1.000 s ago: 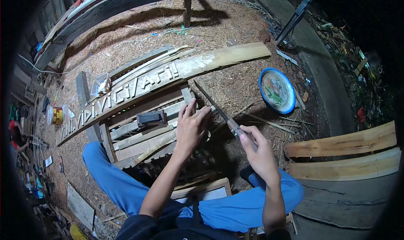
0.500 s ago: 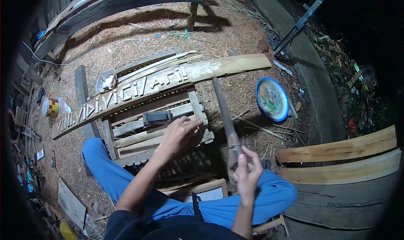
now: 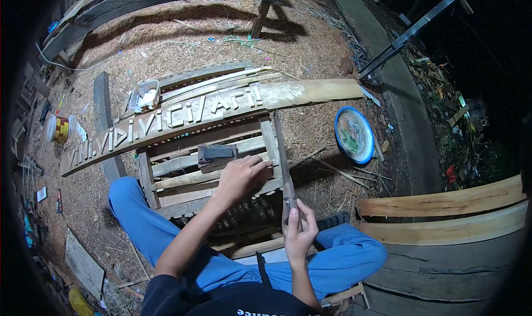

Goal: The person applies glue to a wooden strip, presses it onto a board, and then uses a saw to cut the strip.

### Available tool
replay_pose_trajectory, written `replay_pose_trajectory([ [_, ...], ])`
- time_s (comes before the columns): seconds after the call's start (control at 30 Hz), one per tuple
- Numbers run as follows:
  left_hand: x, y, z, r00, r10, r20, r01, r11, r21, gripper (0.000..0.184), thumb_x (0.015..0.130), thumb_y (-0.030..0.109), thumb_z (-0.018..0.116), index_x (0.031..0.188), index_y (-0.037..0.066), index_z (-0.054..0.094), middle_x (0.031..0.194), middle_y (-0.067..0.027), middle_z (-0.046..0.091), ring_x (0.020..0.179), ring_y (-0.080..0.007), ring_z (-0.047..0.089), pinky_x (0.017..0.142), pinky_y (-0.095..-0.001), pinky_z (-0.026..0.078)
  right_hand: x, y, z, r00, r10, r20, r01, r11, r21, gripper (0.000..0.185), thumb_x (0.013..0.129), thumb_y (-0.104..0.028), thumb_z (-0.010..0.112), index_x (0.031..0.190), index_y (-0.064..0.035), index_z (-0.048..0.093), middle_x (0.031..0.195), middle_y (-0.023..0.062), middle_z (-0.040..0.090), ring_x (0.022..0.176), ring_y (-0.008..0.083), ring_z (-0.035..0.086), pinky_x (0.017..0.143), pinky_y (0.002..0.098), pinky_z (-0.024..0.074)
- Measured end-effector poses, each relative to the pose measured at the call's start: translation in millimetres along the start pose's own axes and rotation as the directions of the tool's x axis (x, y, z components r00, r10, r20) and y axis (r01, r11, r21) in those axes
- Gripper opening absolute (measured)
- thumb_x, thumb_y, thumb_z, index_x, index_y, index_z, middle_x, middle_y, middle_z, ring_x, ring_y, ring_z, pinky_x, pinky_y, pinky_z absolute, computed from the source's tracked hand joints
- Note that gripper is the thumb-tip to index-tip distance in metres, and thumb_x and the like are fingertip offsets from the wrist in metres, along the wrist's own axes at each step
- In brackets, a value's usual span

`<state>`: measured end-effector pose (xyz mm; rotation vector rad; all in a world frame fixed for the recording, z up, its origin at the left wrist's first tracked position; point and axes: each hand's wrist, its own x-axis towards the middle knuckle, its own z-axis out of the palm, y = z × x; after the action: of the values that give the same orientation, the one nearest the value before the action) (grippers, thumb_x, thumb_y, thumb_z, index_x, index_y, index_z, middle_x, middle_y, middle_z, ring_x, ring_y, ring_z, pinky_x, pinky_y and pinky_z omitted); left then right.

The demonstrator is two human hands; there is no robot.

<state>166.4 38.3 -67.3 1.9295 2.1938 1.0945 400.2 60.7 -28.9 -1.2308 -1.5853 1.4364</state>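
My right hand (image 3: 299, 232) is wrapped round the wooden handle of a hand saw (image 3: 282, 155), whose long narrow blade points away from me, along the right end of a slatted wooden crate (image 3: 145, 177). Close to the blade, over the crate's right side, my left hand (image 3: 243, 177) has its fingers curled together. Whatever it pinches is too small or hidden to name. A dark block (image 3: 217, 156) sits on the slats just beyond my left hand. Across the far side of the crate lies a long board (image 3: 327, 90) bearing raised wooden letters.
A blue-rimmed round tray (image 3: 354, 134) lies to the right. On the left are a clear plastic tub (image 3: 145, 96) with pale pieces and a yellow-red bucket (image 3: 58, 128). Planks (image 3: 443, 199) lie at the lower right; a bench (image 3: 166, 5) spans the back.
The saw and my right hand have moved left, bringing the blade beside the crate's right end and nearer my left hand. My left hand remains over the crate. The view has shifted slightly.
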Motion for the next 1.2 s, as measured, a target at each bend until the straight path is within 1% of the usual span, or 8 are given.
replay_pose_trajectory([
  [0.37,-1,-2,6,0.999,-0.039,0.003,0.039,0.999,0.020,0.036,0.088,0.023,0.075,0.123,0.016,0.072,0.105,-0.0079,0.071,0.091,-0.0305,0.073,0.074,-0.0430,0.060,3,22,-2,0.992,-0.128,0.009,0.129,0.990,-0.066,0.030,0.104,-0.009,0.065,0.129,0.0070,0.065,0.118,0.0168,0.073,0.098,0.0165,0.072,0.082,0.0304,0.0590],
  [0.43,-1,-1,8,0.999,-0.046,-0.010,0.046,0.999,0.012,0.035,0.088,0.023,0.075,0.122,0.016,0.072,0.104,-0.0080,0.070,0.090,-0.0308,0.073,0.073,-0.0431,0.059,5,29,-4,0.973,-0.229,-0.001,0.228,0.970,-0.089,0.029,0.106,-0.012,0.063,0.130,0.0042,0.064,0.099,0.0073,0.069,0.065,0.0041,0.055,0.050,0.0217,0.0396],
  [0.53,0,4,5,0.998,-0.053,-0.032,0.053,0.998,0.015,0.033,0.087,0.021,0.076,0.119,0.015,0.073,0.101,-0.0079,0.070,0.088,-0.0312,0.072,0.071,-0.0431,0.059,12,28,-6,0.901,-0.434,0.013,0.429,0.885,-0.182,0.028,0.107,-0.011,0.062,0.130,0.0048,0.065,0.102,0.0076,0.069,0.069,0.0058,0.059,0.052,0.0217,0.0433],
  [0.77,3,16,3,0.988,-0.149,-0.044,0.150,0.989,0.009,0.036,0.079,0.015,0.078,0.115,0.014,0.073,0.095,-0.0067,0.066,0.091,-0.0299,0.070,0.077,-0.0439,0.057,10,23,-14,0.983,-0.181,0.039,0.183,0.980,-0.074,0.028,0.107,-0.013,0.063,0.129,0.0046,0.065,0.107,0.0096,0.070,0.083,0.0110,0.066,0.066,0.0247,0.0529],
  [0.87,3,15,5,0.990,-0.133,-0.055,0.134,0.991,0.015,0.035,0.079,0.014,0.078,0.114,0.014,0.073,0.095,-0.0072,0.065,0.091,-0.0297,0.070,0.078,-0.0434,0.057,13,30,-14,0.987,-0.158,0.035,0.160,0.985,-0.070,0.028,0.107,-0.014,0.063,0.128,0.0037,0.065,0.104,0.0087,0.069,0.076,0.0089,0.064,0.060,0.0235,0.0500],
  [0.93,1,14,8,0.991,-0.123,-0.058,0.126,0.991,0.044,0.035,0.080,0.015,0.077,0.115,0.014,0.072,0.096,-0.0074,0.065,0.091,-0.0298,0.070,0.078,-0.0435,0.057,21,27,-9,0.919,-0.394,0.019,0.393,0.909,-0.139,0.027,0.107,-0.016,0.063,0.127,0.0016,0.066,0.098,0.0063,0.068,0.062,0.0046,0.055,0.048,0.0219,0.0401],
  [1.03,0,13,10,0.992,-0.114,-0.046,0.118,0.990,0.076,0.037,0.080,0.015,0.077,0.116,0.014,0.071,0.097,-0.0078,0.065,0.092,-0.0296,0.069,0.078,-0.0435,0.057,13,33,-14,0.982,-0.184,0.028,0.185,0.982,-0.047,0.026,0.107,-0.016,0.064,0.126,0.0007,0.066,0.096,0.0057,0.069,0.060,0.0040,0.053,0.045,0.0224,0.0371],
  [1.2,2,11,13,0.995,-0.086,-0.045,0.088,0.995,0.052,0.039,0.081,0.015,0.077,0.119,0.014,0.070,0.100,-0.0084,0.065,0.092,-0.0296,0.069,0.078,-0.0435,0.057,6,34,-19,0.981,-0.193,0.002,0.193,0.980,-0.048,0.026,0.107,-0.017,0.064,0.126,0.0006,0.066,0.096,0.0053,0.069,0.059,0.0032,0.051,0.045,0.0222,0.0343],
])
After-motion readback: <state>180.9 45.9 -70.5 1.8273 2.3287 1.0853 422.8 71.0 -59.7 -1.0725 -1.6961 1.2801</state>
